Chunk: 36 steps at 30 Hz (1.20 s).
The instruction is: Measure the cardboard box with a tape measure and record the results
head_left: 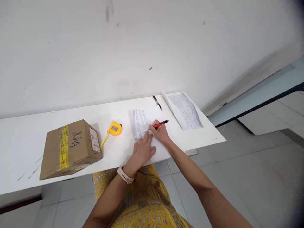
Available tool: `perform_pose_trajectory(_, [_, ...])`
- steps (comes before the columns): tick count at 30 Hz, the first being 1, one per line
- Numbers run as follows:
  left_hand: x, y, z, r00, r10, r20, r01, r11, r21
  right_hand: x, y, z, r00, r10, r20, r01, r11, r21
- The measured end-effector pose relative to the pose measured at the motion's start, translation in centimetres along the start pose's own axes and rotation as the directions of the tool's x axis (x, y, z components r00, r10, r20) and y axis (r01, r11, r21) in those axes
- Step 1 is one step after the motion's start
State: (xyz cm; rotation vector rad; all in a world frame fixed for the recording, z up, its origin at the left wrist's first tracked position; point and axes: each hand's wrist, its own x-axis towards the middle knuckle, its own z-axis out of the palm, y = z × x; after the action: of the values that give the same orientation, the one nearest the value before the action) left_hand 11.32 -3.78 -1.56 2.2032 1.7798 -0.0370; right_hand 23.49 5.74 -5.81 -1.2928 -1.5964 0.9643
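Observation:
A red pen [161, 123] is gripped in my right hand [160, 132], its tip down on a sheet of paper [140, 118] covered in rows of printed or written marks. My left hand [142, 151] lies flat across the lower part of that sheet, fingers stretched forward, close to the pen. Part of the sheet is hidden under both hands. To the left sits a yellow tape measure [115, 128] with a short length of its tape pulled out toward a cardboard box [71, 147].
The box bears yellow tape, handwriting and a white label. Behind the paper a black pen [157, 102] lies on the white table [21, 133]. Another stack of marked sheets [185, 110] rests at the right end. A wall [95, 57] runs along the back.

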Motion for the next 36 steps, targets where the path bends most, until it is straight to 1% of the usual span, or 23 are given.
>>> perform_pose_trajectory(4, [0.03,-0.08,0.14,1.0,0.001,-0.002,-0.001,1.0,0.006,0.01,0.0,0.06,1.0,-0.013,-0.001,0.013,1.0,0.02])
perform_pose_trajectory(8, [0.07,-0.13,0.25,1.0,0.002,-0.006,-0.002,1.0,0.005,-0.01,-0.08,0.03,1.0,0.003,0.014,-0.004,0.999,0.032])
perform_pose_trajectory(17, [0.06,-0.2,0.35,1.0,0.004,-0.005,-0.004,1.0,-0.006,0.06,0.23,0.03,1.0,0.003,0.002,-0.003,1.0,0.022])
perform_pose_trajectory(23, [0.09,-0.3,0.51,1.0,0.009,-0.006,-0.009,1.0,-0.008,0.06,0.19,0.01,1.0,-0.008,-0.018,0.007,1.0,-0.014])
perform_pose_trajectory(28, [-0.06,-0.2,0.28,1.0,0.005,-0.013,-0.006,1.0,-0.004,0.02,0.05,-0.04,1.0,-0.019,-0.006,0.019,1.0,0.006])
perform_pose_trajectory(33, [-0.14,-0.14,0.03,1.0,0.005,0.001,-0.005,1.0,-0.001,0.04,0.05,-0.04,1.0,0.005,-0.017,-0.005,1.0,0.003])
perform_pose_trajectory(36, [-0.1,-0.18,0.1,1.0,0.005,-0.001,-0.005,1.0,0.001,0.03,-0.02,-0.03,1.0,-0.004,-0.019,0.004,1.0,-0.003])
